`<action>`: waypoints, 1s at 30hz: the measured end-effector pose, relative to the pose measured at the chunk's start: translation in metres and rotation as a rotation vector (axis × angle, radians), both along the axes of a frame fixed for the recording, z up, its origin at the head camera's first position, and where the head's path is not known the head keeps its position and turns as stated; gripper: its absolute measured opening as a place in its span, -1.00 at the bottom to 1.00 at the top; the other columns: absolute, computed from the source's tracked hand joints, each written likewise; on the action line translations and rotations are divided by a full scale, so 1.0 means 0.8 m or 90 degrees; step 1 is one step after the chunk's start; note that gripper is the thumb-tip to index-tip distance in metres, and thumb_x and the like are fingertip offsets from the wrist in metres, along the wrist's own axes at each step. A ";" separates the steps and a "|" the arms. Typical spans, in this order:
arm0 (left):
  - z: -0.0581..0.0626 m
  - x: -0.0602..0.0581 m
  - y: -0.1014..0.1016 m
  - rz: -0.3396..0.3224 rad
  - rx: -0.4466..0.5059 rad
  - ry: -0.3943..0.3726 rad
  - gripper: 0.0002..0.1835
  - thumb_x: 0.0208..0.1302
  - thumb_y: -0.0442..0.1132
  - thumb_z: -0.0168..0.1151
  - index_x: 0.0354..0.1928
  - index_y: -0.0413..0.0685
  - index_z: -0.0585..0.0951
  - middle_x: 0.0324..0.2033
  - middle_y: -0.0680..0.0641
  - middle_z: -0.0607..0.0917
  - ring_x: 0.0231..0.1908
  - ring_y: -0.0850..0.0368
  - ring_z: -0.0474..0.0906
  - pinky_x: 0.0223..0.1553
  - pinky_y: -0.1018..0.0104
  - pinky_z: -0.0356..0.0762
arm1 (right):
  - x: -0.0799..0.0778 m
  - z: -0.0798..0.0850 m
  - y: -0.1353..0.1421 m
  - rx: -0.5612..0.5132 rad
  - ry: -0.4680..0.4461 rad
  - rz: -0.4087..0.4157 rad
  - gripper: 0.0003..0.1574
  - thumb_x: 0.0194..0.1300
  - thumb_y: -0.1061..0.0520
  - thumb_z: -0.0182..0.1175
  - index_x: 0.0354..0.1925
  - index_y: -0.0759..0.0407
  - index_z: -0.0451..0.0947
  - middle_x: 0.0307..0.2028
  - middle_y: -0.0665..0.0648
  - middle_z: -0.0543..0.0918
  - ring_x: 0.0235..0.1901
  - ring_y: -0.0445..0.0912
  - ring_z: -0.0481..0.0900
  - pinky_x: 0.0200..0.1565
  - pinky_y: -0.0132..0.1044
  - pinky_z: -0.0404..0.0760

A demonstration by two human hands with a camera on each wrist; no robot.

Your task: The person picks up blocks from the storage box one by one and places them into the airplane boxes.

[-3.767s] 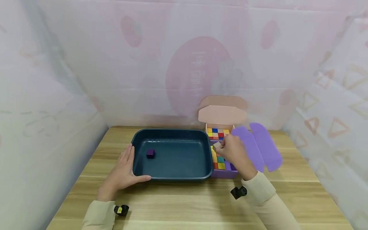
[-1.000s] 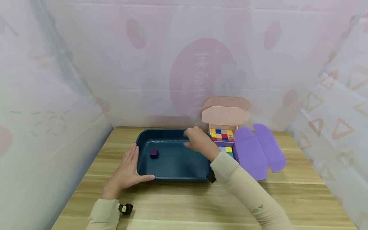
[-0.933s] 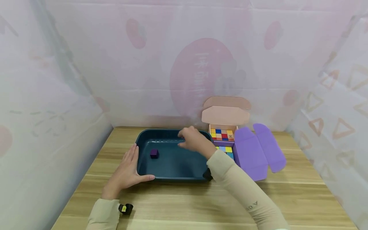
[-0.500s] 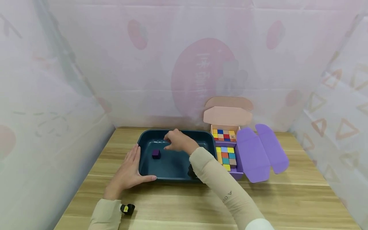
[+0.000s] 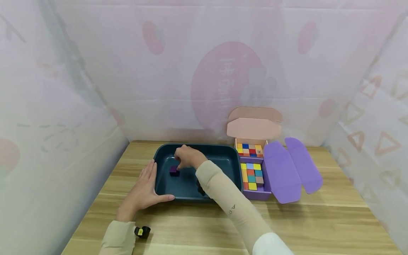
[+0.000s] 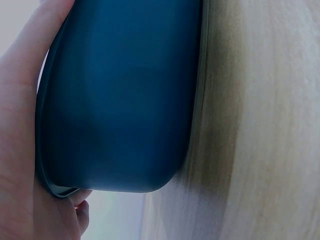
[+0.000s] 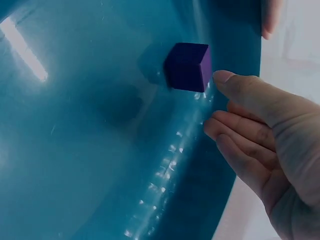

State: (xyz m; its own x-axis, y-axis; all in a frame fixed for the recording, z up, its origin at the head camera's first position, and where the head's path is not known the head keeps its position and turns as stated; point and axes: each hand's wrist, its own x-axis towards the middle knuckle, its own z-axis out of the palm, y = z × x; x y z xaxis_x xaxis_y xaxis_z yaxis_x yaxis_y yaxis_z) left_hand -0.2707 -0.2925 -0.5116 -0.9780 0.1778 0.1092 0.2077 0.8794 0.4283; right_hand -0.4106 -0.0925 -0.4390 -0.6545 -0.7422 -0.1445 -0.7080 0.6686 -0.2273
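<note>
A purple cube (image 5: 174, 171) lies in the left part of a dark teal tray (image 5: 204, 199). My right hand (image 5: 188, 156) reaches down over the tray to the cube. In the right wrist view its thumb tip comes right up beside the cube (image 7: 187, 67), while the other fingers, loosely bent, hold nothing. My left hand (image 5: 143, 187) rests along the tray's left rim, fingers fairly straight and the thumb laid along the front edge. From the left wrist, that hand (image 6: 20, 125) lies against the rim beside the tray's outer wall (image 6: 120, 100).
Just right of the tray stands an open purple box (image 5: 257, 195) holding several coloured blocks, its lid (image 5: 283, 173) folded out to the right. Behind it, an open peach box (image 5: 253, 129) also holds coloured blocks. Printed cloth walls (image 5: 159, 81) surround the wooden table (image 5: 318, 219).
My right hand has left the purple box, where it held a pale block earlier, and crossed leftward over the tray down to the purple cube. My left hand stays on the rim.
</note>
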 end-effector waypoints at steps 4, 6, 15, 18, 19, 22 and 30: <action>0.000 0.001 -0.001 0.002 -0.004 0.005 0.60 -0.06 0.62 0.40 0.69 -0.30 -0.16 0.71 -0.27 -0.20 0.70 -0.29 -0.24 0.62 -0.39 -0.09 | 0.000 -0.006 -0.009 0.005 -0.008 -0.020 -0.47 0.32 -0.02 0.49 0.19 0.15 0.71 0.03 0.07 0.77 -0.13 -0.18 0.70 0.05 -0.29 0.77; 0.000 0.002 -0.002 0.004 -0.005 0.008 0.60 -0.06 0.63 0.40 0.68 -0.31 -0.15 0.71 -0.28 -0.19 0.70 -0.31 -0.23 0.62 -0.40 -0.08 | 0.001 -0.009 -0.013 0.008 -0.011 -0.023 -0.49 0.31 -0.03 0.51 0.15 0.13 0.73 -0.01 0.05 0.77 -0.17 -0.19 0.68 0.03 -0.29 0.77; -0.001 0.002 -0.001 0.004 0.000 0.003 0.59 -0.05 0.62 0.40 0.68 -0.30 -0.16 0.72 -0.27 -0.21 0.70 -0.30 -0.25 0.62 -0.40 -0.10 | 0.007 -0.011 -0.022 0.027 0.008 -0.027 -0.70 0.28 -0.03 0.53 -0.07 0.05 0.77 -0.22 -0.02 0.75 -0.32 -0.23 0.65 -0.12 -0.35 0.77; -0.001 0.002 0.000 0.004 0.000 0.005 0.58 -0.04 0.62 0.40 0.68 -0.31 -0.15 0.71 -0.28 -0.20 0.70 -0.32 -0.24 0.62 -0.41 -0.08 | 0.008 -0.010 -0.021 0.036 0.009 -0.033 -0.72 0.29 -0.02 0.52 -0.09 0.04 0.77 -0.22 -0.03 0.75 -0.32 -0.23 0.65 -0.12 -0.34 0.77; -0.001 0.002 0.000 0.003 0.000 0.006 0.58 -0.04 0.62 0.39 0.68 -0.32 -0.15 0.71 -0.29 -0.20 0.70 -0.32 -0.23 0.61 -0.42 -0.08 | 0.008 -0.009 -0.020 0.037 0.006 -0.036 -0.72 0.29 -0.02 0.52 -0.09 0.05 0.77 -0.21 -0.02 0.76 -0.31 -0.23 0.66 -0.12 -0.33 0.77; -0.002 0.002 0.000 0.004 -0.003 0.005 0.59 -0.04 0.62 0.40 0.68 -0.31 -0.15 0.71 -0.28 -0.20 0.70 -0.31 -0.23 0.62 -0.40 -0.07 | 0.009 -0.004 -0.015 0.036 0.001 -0.046 -0.74 0.30 -0.02 0.52 -0.11 0.04 0.76 -0.19 -0.02 0.76 -0.30 -0.22 0.66 -0.11 -0.31 0.78; -0.001 0.002 0.000 0.003 -0.002 0.001 0.59 -0.04 0.62 0.39 0.68 -0.31 -0.16 0.71 -0.28 -0.21 0.70 -0.31 -0.23 0.62 -0.40 -0.08 | 0.014 0.020 0.012 0.004 0.005 -0.079 -0.82 0.32 0.01 0.51 -0.17 0.03 0.76 -0.18 -0.01 0.75 -0.30 -0.20 0.65 -0.11 -0.30 0.78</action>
